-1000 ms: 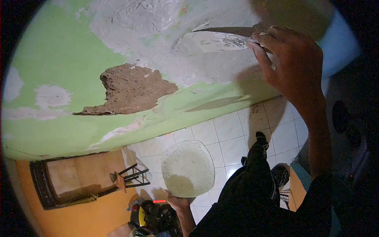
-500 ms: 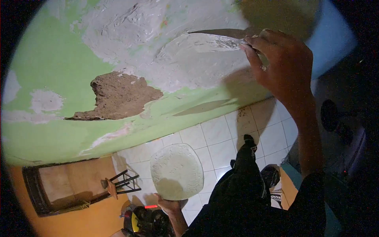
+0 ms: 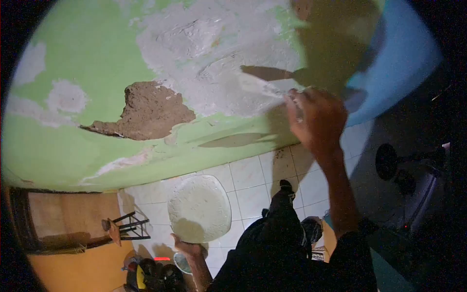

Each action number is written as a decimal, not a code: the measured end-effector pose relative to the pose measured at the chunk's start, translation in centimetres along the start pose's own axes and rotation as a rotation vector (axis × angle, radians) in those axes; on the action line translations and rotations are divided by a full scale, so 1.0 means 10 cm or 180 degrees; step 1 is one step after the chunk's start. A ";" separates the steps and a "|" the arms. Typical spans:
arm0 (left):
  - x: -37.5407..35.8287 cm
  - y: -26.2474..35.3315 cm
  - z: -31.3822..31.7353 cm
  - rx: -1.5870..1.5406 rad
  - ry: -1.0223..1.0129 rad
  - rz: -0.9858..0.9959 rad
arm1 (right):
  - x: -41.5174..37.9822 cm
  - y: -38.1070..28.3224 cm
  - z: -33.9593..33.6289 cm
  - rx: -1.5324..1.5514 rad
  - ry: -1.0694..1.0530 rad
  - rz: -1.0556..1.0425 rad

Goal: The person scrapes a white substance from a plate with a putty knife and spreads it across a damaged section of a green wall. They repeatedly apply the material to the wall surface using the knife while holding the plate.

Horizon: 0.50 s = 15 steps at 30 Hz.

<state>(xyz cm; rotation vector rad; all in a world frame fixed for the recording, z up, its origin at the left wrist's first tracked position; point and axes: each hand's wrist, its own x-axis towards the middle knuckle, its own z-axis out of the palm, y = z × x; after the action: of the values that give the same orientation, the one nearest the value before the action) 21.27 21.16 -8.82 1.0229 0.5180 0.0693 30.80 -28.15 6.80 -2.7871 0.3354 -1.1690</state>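
My right hand (image 3: 318, 119) is closed on the handle of a putty knife (image 3: 261, 87). Its pale, putty-smeared blade points left and lies at or very near the white putty patch (image 3: 194, 63) on the green wall; contact is hard to judge. Lower down, my left hand (image 3: 189, 249) supports a rounded white tray (image 3: 227, 214) by its near edge. Off-white putty with a rough, lumpy surface covers the tray. Left of the fresh patch, a brown hole of bare masonry (image 3: 153, 112) breaks the paint.
White floor tiles (image 3: 248, 173) run along the wall's foot. A small dark-legged stool (image 3: 129, 228) stands at lower left by an orange wall (image 3: 78, 270). A dark stand fan (image 3: 386, 161) is at right. Dark and yellow items (image 3: 146, 275) sit near my left arm.
My right hand and the putty knife have moved down across the patch, toward the floor. The whole view has shifted slightly. My left hand still holds the tray.
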 end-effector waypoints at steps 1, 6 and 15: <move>-0.01 0.01 0.07 -0.0070 -0.0108 -0.0020 | -0.01 -0.06 0.05 -0.0010 0.0002 -0.0037; -0.07 0.05 0.15 -0.0309 -0.0053 -0.0132 | 0.07 -0.28 0.23 0.0638 -0.0008 0.0131; -0.13 0.01 -0.07 -0.0582 0.0094 -0.0085 | 0.33 -0.23 0.12 0.0120 0.0038 -0.0003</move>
<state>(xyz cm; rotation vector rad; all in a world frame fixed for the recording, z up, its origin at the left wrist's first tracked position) 19.87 21.40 -8.50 0.8371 0.5420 0.1062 34.25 -26.70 8.64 -2.7495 0.3097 -1.1803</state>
